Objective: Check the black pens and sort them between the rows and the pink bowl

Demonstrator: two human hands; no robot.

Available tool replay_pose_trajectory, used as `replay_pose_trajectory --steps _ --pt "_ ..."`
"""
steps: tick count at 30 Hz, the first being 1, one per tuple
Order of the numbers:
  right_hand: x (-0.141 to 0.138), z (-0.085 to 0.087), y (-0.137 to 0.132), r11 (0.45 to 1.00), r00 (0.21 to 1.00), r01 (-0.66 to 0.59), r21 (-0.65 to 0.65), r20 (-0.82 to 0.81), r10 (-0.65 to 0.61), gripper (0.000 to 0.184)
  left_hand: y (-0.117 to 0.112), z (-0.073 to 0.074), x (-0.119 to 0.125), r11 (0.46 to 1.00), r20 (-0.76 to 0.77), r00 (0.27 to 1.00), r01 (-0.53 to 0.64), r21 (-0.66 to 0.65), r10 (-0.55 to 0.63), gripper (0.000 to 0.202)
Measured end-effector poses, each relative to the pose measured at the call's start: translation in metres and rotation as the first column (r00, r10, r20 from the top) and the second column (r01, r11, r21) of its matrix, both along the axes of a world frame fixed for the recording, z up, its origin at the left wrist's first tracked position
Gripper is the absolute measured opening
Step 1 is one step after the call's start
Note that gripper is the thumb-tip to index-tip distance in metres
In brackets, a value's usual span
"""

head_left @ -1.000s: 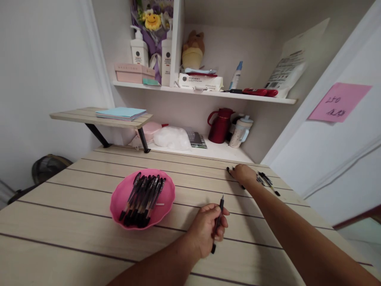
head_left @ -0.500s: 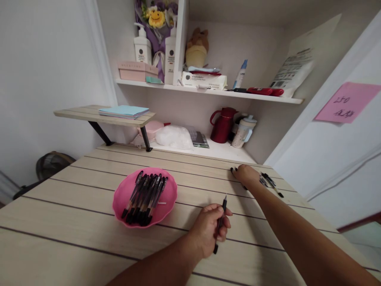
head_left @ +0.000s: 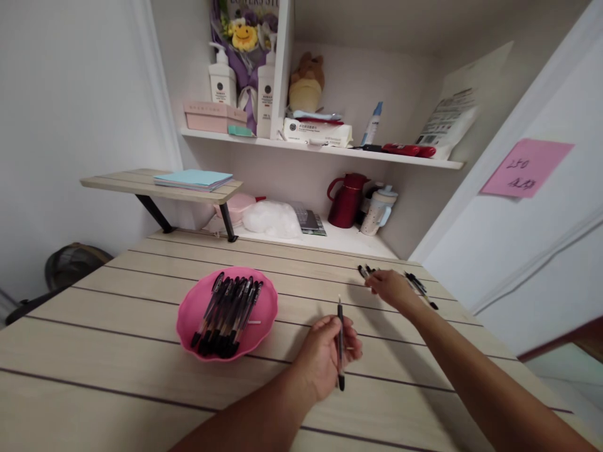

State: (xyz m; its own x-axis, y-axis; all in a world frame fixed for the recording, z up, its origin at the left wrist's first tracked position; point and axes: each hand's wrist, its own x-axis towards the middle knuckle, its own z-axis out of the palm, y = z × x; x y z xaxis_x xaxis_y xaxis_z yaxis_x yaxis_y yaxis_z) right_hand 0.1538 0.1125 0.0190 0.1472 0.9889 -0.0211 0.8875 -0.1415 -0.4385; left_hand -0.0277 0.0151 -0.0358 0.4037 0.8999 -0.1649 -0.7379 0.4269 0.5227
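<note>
My left hand (head_left: 325, 351) is closed around a black gel pen (head_left: 340, 351), which stands nearly upright with its bare tip pointing up and no cap on it. Farther off at the right, my right hand (head_left: 393, 290) reaches over the tabletop with its fingers pinched together. Whatever sits between those fingertips is too small to make out. Small black pen parts (head_left: 362, 271) lie just beyond the right fingertips. Left of my hands, a pink scalloped dish (head_left: 188, 314) holds a pile of capped black pens (head_left: 230, 314) and a small white stick (head_left: 254, 322).
More black pens (head_left: 424, 290) lie right of my right hand on the slatted table (head_left: 155, 389). A raised wooden stand (head_left: 117, 182) carries blue paper (head_left: 194, 179). Behind are a red jug (head_left: 346, 201), a tumbler (head_left: 378, 212) and a loaded shelf (head_left: 405, 160).
My right hand has drawn back slightly toward me from the small black parts. The pen in my left hand has turned more upright. The view has shifted a little to the right.
</note>
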Motion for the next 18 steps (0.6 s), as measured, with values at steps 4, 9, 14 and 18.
replay_pose_trajectory --steps 4,9,14,18 --pt "-0.028 -0.014 -0.068 0.924 0.816 -0.32 -0.211 -0.558 0.155 0.041 0.003 0.0 0.001 0.99 0.125 0.982 -0.141 -0.031 0.143 0.017" --pt "-0.057 -0.045 -0.117 0.91 0.675 -0.392 -0.134 -0.714 0.186 0.032 0.007 -0.002 -0.001 0.981 0.167 0.968 -0.179 -0.067 0.188 0.015" --pt "-0.064 -0.057 -0.113 0.966 0.716 -0.258 -0.029 -0.676 0.172 0.029 0.01 0.0 -0.004 0.982 0.144 0.972 -0.177 -0.074 0.186 0.019" --pt "-0.045 -0.045 -0.077 0.992 0.914 -0.105 0.066 -0.387 0.122 0.026 0.013 -0.001 -0.005 0.985 0.074 0.988 -0.124 -0.119 0.133 0.032"
